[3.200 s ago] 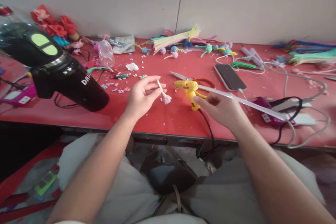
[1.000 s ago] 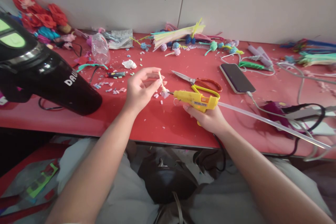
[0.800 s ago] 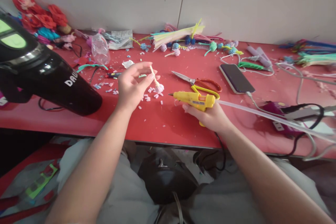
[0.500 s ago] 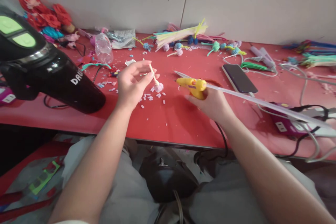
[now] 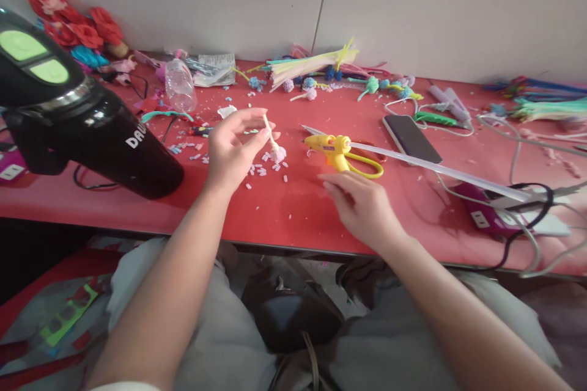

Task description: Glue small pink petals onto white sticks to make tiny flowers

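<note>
My left hand (image 5: 236, 149) pinches the cream stem of a small pipe-cleaner flower (image 5: 277, 153), its pale lilac head hanging down just over the table. Small lilac clipped pieces (image 5: 260, 170) lie scattered beneath it. A yellow hot glue gun (image 5: 338, 145) rests on the table, nozzle to the left, with a long clear glue stick (image 5: 431, 165) out of its back. Just below its grip is my right hand (image 5: 362, 204), fingers loosely stretched and holding nothing. Scissors (image 5: 312, 129) lie partly hidden behind the gun, and a yellow loop (image 5: 369, 168) shows beside its grip.
A large black tumbler (image 5: 123, 140) stands at the left, near a clear plastic bottle (image 5: 180, 87). Pipe cleaners (image 5: 312, 66) and small pom-pom flowers line the back. To the right are a phone (image 5: 411, 139), cables and a purple power strip (image 5: 488, 214).
My right hand has let go of the glue gun and drawn back toward me, leaving it on the table. My left hand still holds the flower in nearly the same place.
</note>
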`<action>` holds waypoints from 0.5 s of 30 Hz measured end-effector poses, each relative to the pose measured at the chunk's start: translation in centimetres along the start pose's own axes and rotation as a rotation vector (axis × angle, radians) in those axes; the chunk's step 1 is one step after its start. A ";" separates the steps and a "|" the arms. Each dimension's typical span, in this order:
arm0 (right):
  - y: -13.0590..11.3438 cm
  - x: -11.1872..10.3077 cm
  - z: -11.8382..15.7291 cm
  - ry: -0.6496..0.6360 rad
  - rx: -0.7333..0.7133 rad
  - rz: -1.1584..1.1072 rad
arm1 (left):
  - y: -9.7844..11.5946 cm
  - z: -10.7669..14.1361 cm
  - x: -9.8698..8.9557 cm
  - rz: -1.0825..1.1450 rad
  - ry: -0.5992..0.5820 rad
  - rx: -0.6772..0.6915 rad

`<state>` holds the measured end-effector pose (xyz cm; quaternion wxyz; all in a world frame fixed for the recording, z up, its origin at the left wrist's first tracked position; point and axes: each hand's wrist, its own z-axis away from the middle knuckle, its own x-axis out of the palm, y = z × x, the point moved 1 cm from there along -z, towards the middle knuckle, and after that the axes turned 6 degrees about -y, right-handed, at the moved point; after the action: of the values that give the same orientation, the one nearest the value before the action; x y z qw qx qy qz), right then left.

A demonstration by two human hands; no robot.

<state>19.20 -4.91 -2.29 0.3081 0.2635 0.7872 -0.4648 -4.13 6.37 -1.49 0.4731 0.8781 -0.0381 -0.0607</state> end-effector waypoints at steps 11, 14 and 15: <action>-2.0 4.8 -5.2 -0.313 0.063 0.213 | 0.9 0.4 -0.2 0.016 0.008 -0.016; -1.9 4.7 -4.8 -0.323 0.055 0.273 | 1.0 0.4 -0.2 0.025 0.001 -0.016; -1.9 4.6 -4.6 -0.308 0.059 0.281 | 1.0 0.4 -0.2 0.032 0.001 -0.020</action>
<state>13.73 -1.04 -2.86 0.4788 0.3054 0.6722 -0.4750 -4.38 5.52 -0.88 0.4827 0.8727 -0.0515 -0.0533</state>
